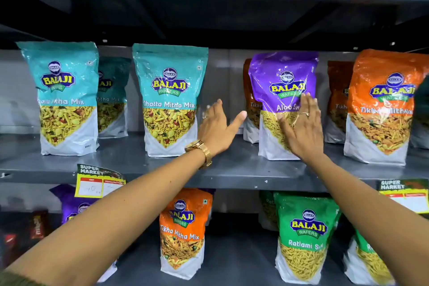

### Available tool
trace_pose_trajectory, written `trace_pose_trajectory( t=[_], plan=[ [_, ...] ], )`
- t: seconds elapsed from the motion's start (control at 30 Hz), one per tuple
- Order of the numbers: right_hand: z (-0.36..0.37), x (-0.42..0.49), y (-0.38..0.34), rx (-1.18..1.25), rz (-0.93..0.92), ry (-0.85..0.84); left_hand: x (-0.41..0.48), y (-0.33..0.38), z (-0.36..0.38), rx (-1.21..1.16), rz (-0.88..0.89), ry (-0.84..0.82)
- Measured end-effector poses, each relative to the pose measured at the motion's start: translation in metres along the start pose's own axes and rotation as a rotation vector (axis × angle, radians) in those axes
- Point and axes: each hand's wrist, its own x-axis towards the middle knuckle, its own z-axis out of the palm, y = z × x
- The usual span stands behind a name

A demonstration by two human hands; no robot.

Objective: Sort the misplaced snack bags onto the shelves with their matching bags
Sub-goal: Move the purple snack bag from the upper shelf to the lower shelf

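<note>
Two hands up at the middle shelf [232, 169]. My right hand [301, 127] lies flat, fingers spread, palm against the front of the purple Aloo Sev bag [284, 90]; nothing curled around it, so pressing, not gripping. That bag stands upright on the middle shelf, directly in front of an orange bag whose edge peeks out at its left, and beside the orange Tikha Mitha Mix bag [383, 109] further right. My left hand [217, 129], gold watch [199, 150] at the wrist, is open with thumb splayed, in the gap between the purple bag and the teal Khatta Mitha Mix bag [169, 100]; whether its fingertips touch the teal bag's edge I cannot tell. Lower shelf: another orange Tikha Mitha Mix bag [184, 232] stands alone mid-shelf, a green Ratlami Sev bag [304, 237] to its right, a purple bag [74, 204] partly behind my left forearm.
</note>
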Motion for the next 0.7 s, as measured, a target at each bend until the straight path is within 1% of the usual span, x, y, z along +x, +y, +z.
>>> trace_pose_trajectory(
  t=[0.07, 0.13, 0.23, 0.3, 0.37, 0.4, 0.47, 0.6, 0.7],
  plan=[
    [0.002, -0.004, 0.006, 0.163, 0.131, 0.025, 0.0, 0.003, 0.018, -0.138, -0.066, -0.154],
    [0.004, -0.007, 0.009, 0.3, 0.261, 0.018, -0.006, 0.007, 0.036, -0.245, -0.132, -0.257],
    [0.011, 0.0, 0.014, 0.502, 0.47, 0.016, -0.012, 0.014, 0.059, -0.431, -0.204, -0.335],
    [0.024, 0.009, 0.034, 0.567, 0.589, -0.048, -0.01, 0.019, 0.069, -0.5, -0.211, -0.378],
    [0.031, 0.006, 0.047, 0.538, 0.587, -0.131, -0.005, 0.015, 0.085, -0.541, -0.211, -0.406],
    [0.027, -0.001, 0.037, 0.525, 0.585, -0.158, 0.006, 0.0, 0.102, -0.532, -0.212, -0.404],
    [0.018, -0.009, 0.024, 0.522, 0.542, -0.149, 0.008, -0.002, 0.106, -0.497, -0.222, -0.398],
    [0.015, -0.01, 0.035, 0.574, 0.505, -0.147, 0.004, 0.01, 0.101, -0.627, -0.199, -0.447],
    [0.008, -0.007, 0.037, 0.605, 0.52, -0.136, 0.006, 0.012, 0.099, -0.653, -0.176, -0.468]
  ],
)
